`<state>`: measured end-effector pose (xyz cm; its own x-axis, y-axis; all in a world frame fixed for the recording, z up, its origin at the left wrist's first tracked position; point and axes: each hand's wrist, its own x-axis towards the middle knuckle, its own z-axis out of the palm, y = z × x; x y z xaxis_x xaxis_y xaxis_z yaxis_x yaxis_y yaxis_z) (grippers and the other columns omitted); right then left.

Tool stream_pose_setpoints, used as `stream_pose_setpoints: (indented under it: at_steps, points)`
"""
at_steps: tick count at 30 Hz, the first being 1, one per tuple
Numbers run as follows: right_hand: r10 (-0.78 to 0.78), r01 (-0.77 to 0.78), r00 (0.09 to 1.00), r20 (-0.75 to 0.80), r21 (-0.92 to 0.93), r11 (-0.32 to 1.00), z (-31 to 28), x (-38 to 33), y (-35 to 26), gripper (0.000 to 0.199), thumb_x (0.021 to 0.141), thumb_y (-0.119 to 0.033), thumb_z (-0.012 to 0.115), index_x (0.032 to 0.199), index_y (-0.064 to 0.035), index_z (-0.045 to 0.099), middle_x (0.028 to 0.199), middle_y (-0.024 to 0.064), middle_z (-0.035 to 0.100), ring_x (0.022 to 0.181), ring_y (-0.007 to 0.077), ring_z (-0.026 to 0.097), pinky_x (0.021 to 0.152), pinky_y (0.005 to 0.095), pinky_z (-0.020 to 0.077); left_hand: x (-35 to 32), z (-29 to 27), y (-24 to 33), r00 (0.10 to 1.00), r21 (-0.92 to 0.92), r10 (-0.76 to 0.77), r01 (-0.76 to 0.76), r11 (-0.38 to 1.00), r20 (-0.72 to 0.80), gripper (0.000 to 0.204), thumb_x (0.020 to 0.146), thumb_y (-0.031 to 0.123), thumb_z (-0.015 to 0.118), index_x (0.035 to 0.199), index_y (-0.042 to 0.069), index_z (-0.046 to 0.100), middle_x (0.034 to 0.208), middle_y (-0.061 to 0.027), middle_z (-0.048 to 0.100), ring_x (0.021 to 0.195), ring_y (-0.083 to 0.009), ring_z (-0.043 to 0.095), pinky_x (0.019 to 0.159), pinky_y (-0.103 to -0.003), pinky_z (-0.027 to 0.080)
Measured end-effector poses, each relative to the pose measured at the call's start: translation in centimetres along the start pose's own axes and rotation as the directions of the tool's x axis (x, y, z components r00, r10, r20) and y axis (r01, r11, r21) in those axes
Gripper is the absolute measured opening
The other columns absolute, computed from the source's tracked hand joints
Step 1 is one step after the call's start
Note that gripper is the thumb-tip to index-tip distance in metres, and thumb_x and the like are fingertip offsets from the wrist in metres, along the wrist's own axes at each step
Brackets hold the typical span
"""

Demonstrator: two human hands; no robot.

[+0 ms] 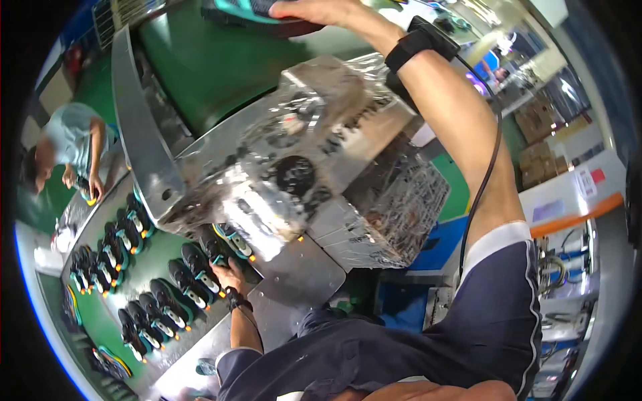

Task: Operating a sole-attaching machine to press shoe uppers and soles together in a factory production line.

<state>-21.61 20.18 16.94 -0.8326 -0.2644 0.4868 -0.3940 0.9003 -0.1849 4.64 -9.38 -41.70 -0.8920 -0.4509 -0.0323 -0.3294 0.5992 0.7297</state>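
My right arm reaches far up to the top edge of the view. There my right hand (319,12) is closed on a dark shoe with a teal edge (242,9), which is partly cut off by the frame. My left hand (229,275) is low on the green belt, its fingers round the near end of a black shoe (212,248). Beside that shoe stand more black shoes (182,275) with teal soles and orange tips, set out in rows. Another teal-edged shoe (233,240) lies partly under the machine.
A machine wrapped in clear film (294,174) stands between my arms. Its metal side arm (137,120) rises at the left, beside the green conveyor belt (200,63). Across the line a person in a light shirt (80,137) handles a shoe. Insoles (110,361) lie lower left.
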Motion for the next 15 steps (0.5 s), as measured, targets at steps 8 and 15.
stream_pose_setpoints:
  at_steps: [8,15]
  points:
    - [-0.078,0.043,0.957,-0.279,-0.131,0.99,-13.7,-18.0,1.4,0.066,0.071,-0.027,0.078,0.125,0.0001,0.053,0.102,0.0239,0.066,0.082,0.0301,0.067,0.075,0.0384,0.0518,-5.6,-4.1,8.7,0.921,-0.172,0.377,-0.388,0.905,-0.094,0.062,0.085,0.021,0.066,0.134,-0.005,0.04,0.128,-0.0261,0.05,0.117,-0.0376,0.05,0.102,-0.043,0.037]
    - [-0.118,-0.04,0.923,-0.366,-0.396,0.917,-20.7,-41.8,-0.1,0.075,0.062,-0.028,0.085,0.126,-0.0033,0.054,0.117,0.0142,0.061,0.107,0.0289,0.06,0.096,0.0431,0.0452,-21.3,-8.1,33.6,-0.171,-0.368,0.771,0.802,0.47,0.613,0.07,0.093,0.055,0.045,0.136,0.0,0.042,0.128,-0.0255,0.053,0.112,-0.039,0.057,0.095,-0.05,0.047]
